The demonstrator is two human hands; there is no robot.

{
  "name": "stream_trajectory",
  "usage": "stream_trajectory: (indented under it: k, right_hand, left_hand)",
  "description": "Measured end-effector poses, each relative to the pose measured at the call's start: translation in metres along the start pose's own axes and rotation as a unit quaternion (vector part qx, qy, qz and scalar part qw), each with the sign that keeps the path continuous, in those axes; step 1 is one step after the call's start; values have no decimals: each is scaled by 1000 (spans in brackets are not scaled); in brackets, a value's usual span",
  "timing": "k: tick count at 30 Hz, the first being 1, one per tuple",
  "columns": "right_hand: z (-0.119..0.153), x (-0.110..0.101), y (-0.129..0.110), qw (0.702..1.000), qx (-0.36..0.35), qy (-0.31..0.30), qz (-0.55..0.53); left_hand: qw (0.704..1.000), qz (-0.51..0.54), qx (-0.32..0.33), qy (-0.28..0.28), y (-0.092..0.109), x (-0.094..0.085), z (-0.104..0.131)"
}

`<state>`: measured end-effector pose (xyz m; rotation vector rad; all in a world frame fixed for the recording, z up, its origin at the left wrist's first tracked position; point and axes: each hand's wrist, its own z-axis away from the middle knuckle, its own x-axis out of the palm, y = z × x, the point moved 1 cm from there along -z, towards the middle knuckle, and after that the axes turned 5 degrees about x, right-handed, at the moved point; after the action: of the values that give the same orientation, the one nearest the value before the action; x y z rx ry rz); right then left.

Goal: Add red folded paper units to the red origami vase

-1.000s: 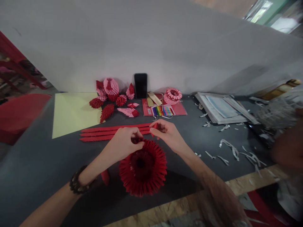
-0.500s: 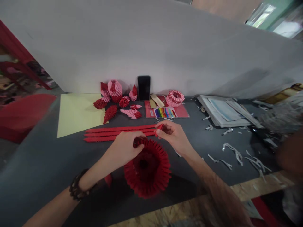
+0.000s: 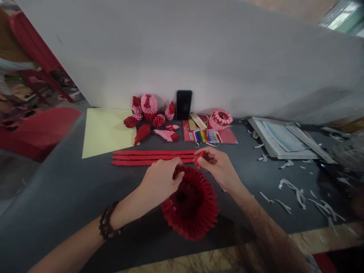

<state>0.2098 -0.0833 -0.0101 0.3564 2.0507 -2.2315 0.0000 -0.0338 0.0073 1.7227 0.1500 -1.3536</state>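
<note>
A round, dark red bowl of folded paper pieces [image 3: 203,212] stands on the grey table, its pleated rim facing up. My left hand [image 3: 163,176] is closed on the far left part of that rim, fingers pinching it. Just beyond the rim, at the right ends of the long red rows of folded paper pieces [image 3: 148,158], my right hand [image 3: 217,165] pinches a small red folded paper piece [image 3: 199,159]. A beaded bracelet [image 3: 107,222] is on my left wrist.
Behind lie pink and red folded-paper models [image 3: 149,107], a yellow sheet [image 3: 106,132], an upright phone [image 3: 184,105] and a pink paper ring [image 3: 220,119]. At right are a paper stack [image 3: 284,142] and white paper scraps [image 3: 295,193]. A grey wall [image 3: 184,49] rises behind.
The view has shifted, so the table's contents appear farther right. My left hand stays on the bowl's rim, and my right hand still pinches the small red piece.
</note>
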Motion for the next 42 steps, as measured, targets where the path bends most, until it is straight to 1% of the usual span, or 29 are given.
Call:
stream_trajectory:
  k: [10,15,21,23,25,27,29,32,35,38,42]
  right_hand:
    - [-1,2,-1,1000,-3,3,19]
    - [0,0,-1,1000,-10,-2,18]
    - [2,3,-2,1000,-13,4,24]
    - [3,5,-2,1000,-13,-4,27]
    - [3,7,-3,999,-9,-16,31]
    - [4,7,-4,999,-5,-15,36]
    - [4,6,-4,999,-3,0,43]
    - [4,3,-4,999,-1,30,35]
    - [5,-1,-5,999,-1,41,28]
    - [7,-2,-7,998,6,24,52]
    - [7,-1,-9,996,14,2,87]
  left_hand:
    - [1000,-3,2,-1,0,1,0]
    - [998,58,1,5,-1,1,-1]
    - [992,123,32,-2,2,-1,-2]
    - [990,134,40,-7,3,-2,-3]
    - [990,136,44,-11,3,-2,-4]
    - [989,136,45,-16,4,0,-4]
    - [989,137,46,-17,4,2,-5]
    - [991,129,45,0,4,6,-6]
    - [991,126,40,1,4,6,-7]
    - [991,126,45,-11,2,4,-6]
    - [992,115,45,-9,-1,4,-6]
